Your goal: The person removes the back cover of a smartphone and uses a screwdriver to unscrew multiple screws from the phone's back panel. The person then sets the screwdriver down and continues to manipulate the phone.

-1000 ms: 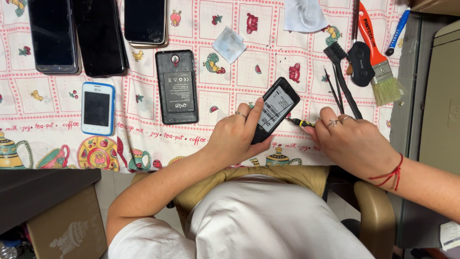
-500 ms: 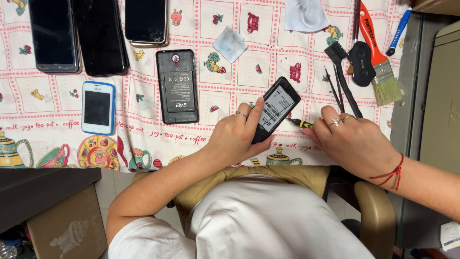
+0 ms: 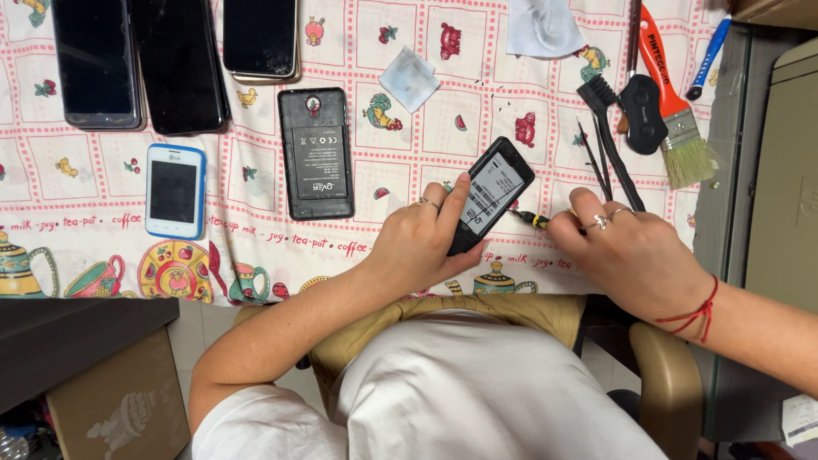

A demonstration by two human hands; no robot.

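Observation:
My left hand (image 3: 423, 245) grips a small black phone (image 3: 492, 192) with its back cover off, a white label showing, index finger laid along its edge. My right hand (image 3: 632, 251) pinches a small screwdriver (image 3: 533, 220) with a yellow and black handle, its tip at the phone's lower right side. Both hands rest over the front edge of a table under a patterned cloth (image 3: 400, 140).
A black phone lying back up (image 3: 317, 153) and a white phone with a blue rim (image 3: 174, 191) are to the left. Three dark phones (image 3: 175, 61) line the far edge. A paintbrush (image 3: 673, 111), a black brush (image 3: 610, 128), tweezers (image 3: 594, 158) and wipes (image 3: 410, 78) sit right.

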